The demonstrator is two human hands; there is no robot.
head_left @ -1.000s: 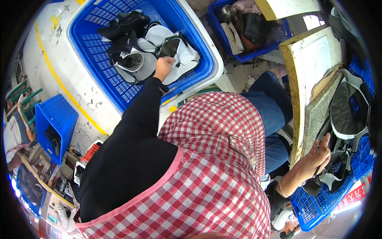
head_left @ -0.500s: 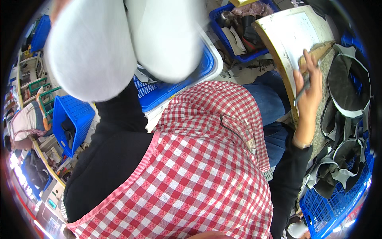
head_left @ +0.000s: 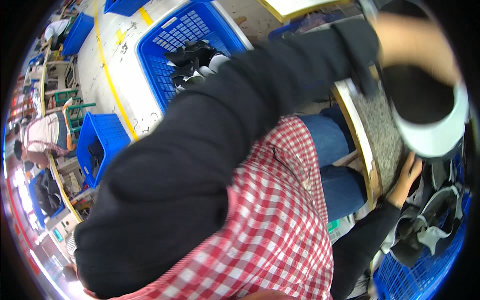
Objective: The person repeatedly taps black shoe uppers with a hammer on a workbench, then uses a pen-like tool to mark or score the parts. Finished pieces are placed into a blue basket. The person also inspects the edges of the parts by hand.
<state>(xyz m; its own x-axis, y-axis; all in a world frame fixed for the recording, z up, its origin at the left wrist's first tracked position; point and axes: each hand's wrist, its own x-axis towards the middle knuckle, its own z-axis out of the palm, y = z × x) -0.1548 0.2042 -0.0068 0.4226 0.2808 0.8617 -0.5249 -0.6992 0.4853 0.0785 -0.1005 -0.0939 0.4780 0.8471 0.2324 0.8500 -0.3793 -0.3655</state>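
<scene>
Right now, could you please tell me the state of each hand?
Left hand: blurred, over the white-rimmed dark piece; its grip cannot be told.
Right hand: by that piece's lower edge, partly hidden; open or closed cannot be told.

In the upper right of the frame, the left hand (head_left: 430, 52) lies across the upper part of a looped piece (head_left: 430, 141), with the right hand (head_left: 407, 176) at its lower edge. Left of the piece, a slab (head_left: 381, 142) lies on a workbench (head_left: 362, 142); the person's legs (head_left: 331, 137) are further left. At the lower right, beneath the right hand, more pieces (head_left: 410, 245) lie over a basket (head_left: 397, 280). The left sleeve (head_left: 200, 115) passes in front of a large basket (head_left: 150, 55), upper middle, with a pile (head_left: 197, 55) inside. Left of that, a floor stripe (head_left: 110, 82) runs downward; beyond it stand a smaller basket (head_left: 85, 157) and, far left, a co-worker (head_left: 46, 135).
</scene>
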